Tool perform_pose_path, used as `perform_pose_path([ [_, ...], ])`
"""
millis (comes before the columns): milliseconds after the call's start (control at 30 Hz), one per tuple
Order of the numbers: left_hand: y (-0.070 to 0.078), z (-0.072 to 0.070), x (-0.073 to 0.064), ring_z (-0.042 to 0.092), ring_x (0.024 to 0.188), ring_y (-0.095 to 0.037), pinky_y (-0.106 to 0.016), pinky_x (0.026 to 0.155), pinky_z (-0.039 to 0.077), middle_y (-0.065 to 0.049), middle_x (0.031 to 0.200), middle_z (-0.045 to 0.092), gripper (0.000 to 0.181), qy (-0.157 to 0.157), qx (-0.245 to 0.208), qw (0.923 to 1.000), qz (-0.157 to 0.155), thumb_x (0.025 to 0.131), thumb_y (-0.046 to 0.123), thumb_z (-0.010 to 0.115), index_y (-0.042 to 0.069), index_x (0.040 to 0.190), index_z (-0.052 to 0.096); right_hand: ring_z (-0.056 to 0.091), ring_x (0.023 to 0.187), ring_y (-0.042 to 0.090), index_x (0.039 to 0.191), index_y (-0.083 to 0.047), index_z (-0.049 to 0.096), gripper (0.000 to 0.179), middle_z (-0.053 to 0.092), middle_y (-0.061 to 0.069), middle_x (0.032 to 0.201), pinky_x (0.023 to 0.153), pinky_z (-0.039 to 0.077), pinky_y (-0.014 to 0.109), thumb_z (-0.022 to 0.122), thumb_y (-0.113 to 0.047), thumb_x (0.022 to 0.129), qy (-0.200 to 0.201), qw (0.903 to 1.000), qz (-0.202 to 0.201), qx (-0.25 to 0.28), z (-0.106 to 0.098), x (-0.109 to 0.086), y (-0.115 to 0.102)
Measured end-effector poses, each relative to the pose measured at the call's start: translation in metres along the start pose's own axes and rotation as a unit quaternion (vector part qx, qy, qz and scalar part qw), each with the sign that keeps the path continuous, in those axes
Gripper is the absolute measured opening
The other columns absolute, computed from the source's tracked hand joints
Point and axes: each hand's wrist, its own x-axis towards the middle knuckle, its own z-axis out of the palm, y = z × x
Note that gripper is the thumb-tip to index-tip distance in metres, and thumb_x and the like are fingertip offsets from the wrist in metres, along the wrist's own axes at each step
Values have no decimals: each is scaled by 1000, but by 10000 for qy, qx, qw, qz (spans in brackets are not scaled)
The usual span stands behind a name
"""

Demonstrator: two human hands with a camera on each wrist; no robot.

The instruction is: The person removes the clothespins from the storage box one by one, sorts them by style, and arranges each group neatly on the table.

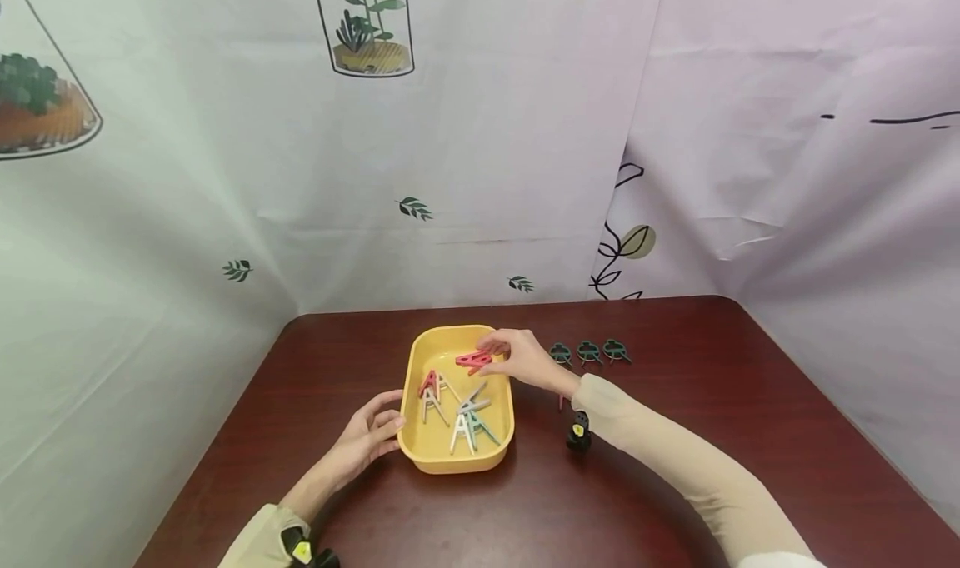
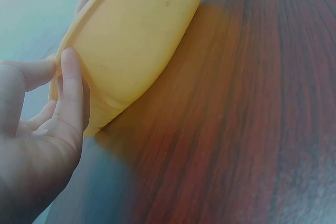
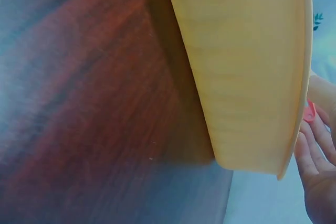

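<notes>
In the head view, a yellow plastic tub (image 1: pixel 422 451) stands on the table with several clothespins in it. My left hand (image 1: pixel 365 437) grips the tub's left side at the rim, thumb and fingers on the wall (image 2: pixel 131 35). Over the tub's far right corner, my right hand (image 1: pixel 525 358) pinches a red clothespin (image 1: pixel 474 360) between thumb and fingers. Only a bit of that red clothespin (image 3: pixel 310 112) shows past the rim in the right wrist view. Inside lie another red clothespin (image 1: pixel 428 382), a white clothespin (image 1: pixel 461 430), a teal clothespin (image 1: pixel 480 426) and greyish ones.
Right of the tub, three dark green clothespins (image 1: pixel 588 351) lie in a row on the dark red-brown table (image 1: pixel 675 368). A pink piece (image 1: pixel 561 401) peeks out beside the right sleeve, mostly hidden. Behind the table hangs a printed white cloth (image 1: pixel 480 176).
</notes>
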Motion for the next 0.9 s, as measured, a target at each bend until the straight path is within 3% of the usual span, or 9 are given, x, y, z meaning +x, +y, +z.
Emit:
perform_pose_path([
  [300, -1, 0, 0, 64, 92, -8, -25, 80, 58, -2, 102, 60, 61, 6, 26, 10000, -15, 100, 8, 51, -7, 147, 15, 67, 92, 26, 109, -6, 69, 41, 72, 2, 101, 81, 57, 34, 84, -21, 74, 545, 9985, -36, -54, -2, -16, -2],
  [633, -3, -3, 1, 65, 92, -8, -25, 79, 58, 0, 101, 61, 60, 81, 48, 10000, -17, 100, 8, 51, -6, 147, 17, 67, 89, 20, 105, -10, 70, 39, 72, 1, 99, 82, 57, 41, 86, -17, 71, 877, 9960, 148, 43, -4, -31, -4],
  [767, -2, -3, 1, 65, 92, -8, -25, 79, 58, 0, 101, 61, 60, 35, 44, 10000, 3, 100, 8, 51, -6, 147, 16, 67, 91, 26, 106, -8, 70, 41, 72, 3, 99, 84, 56, 46, 86, -24, 72, 940, 9952, 230, 126, -7, -36, -6],
  [900, -1, -1, 1, 65, 93, -9, -25, 80, 58, -1, 102, 61, 60, -40, 42, 10000, 27, 100, 9, 51, -6, 147, 15, 66, 91, 31, 102, -10, 70, 37, 72, 7, 96, 84, 55, 50, 86, -22, 71, 1090, 9929, 444, 190, -9, -41, -6],
])
